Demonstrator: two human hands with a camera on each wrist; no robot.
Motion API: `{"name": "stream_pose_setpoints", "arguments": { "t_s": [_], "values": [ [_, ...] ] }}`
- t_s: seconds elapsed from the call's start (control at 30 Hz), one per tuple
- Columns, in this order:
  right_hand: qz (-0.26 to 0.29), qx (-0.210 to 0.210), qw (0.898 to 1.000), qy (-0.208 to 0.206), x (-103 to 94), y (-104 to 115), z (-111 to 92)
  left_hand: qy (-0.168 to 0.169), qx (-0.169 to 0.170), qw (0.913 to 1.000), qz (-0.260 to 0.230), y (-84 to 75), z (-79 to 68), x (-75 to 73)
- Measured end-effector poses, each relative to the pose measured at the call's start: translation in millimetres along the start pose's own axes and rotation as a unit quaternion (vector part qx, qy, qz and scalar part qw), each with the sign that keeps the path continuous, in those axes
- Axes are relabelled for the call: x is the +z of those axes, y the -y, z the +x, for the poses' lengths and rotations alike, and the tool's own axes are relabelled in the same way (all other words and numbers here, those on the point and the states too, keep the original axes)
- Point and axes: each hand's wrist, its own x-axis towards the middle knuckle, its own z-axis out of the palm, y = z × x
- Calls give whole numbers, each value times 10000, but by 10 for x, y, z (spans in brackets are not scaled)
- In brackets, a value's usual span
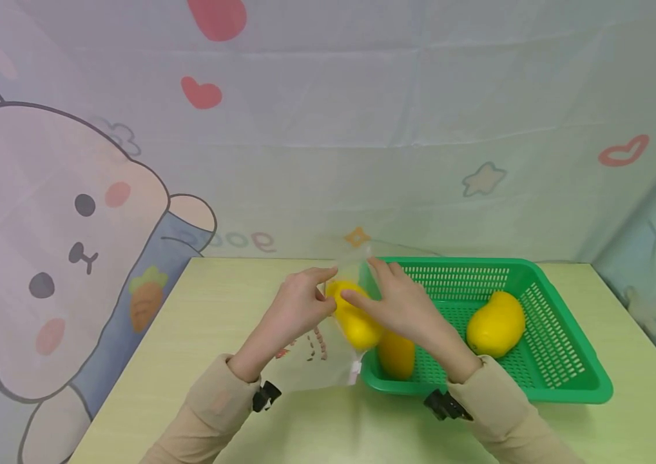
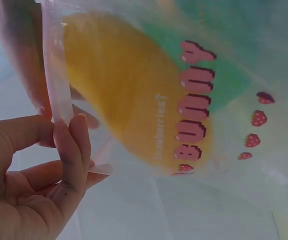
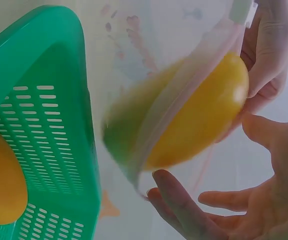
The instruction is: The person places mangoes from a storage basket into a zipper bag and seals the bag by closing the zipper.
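Yellow mango (image 3: pixel 209 107) partway into bag (image 2: pixel 194 100)

Lettering, two pieces: printed clear bag (image 2: pixel 239 145); patterned backdrop (image 1: pixel 328 161).
Bag: "BUNNY" (image 2: pixel 196 100) in pink block capitals, running upward in the left-wrist view; alongside, smaller white word (image 2: pixel 161 127), first letters faint, ending "berries?". Backdrop: faint lowercase word (image 1: pixel 235 240), reversed, apparently "good", its final letter uncertain.
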Motion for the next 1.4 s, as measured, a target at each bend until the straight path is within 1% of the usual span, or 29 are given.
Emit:
{"name": "stream_pose_setpoints", "arguments": {
  "t_s": [0.17, 0.4, 0.7, 0.83, 1.03, 1.2, 1.4],
  "values": [
    [22, -36, 10000, 35, -8, -2, -15, -26, -87, 10000, 26, 14, 10, -17],
    [123, -147, 9998, -89, -44, -40, -56, -129, -210, 9997, 59, 58, 19, -94],
    [269, -88, 9996, -97, -148, -134, -105, -37, -417, 9991, -87, 112, 36, -223],
    [191, -155, 9996, -160, -203, -205, -122, -68, -438, 9990, -87, 108, 41, -284],
    [10, -147, 9997, -204, -275, -297, -139, -122, -448, 9989, -15, 103, 60, -354],
    [-210, -210, 9994, -192, -320, -353, -158, -127, -419, 9990, 36, 103, 68, -388],
    [-575, -423, 9973, -174, -368, -423, -192, -103, -442, 9990, 14, 111, 74, -405]
  ]
}}
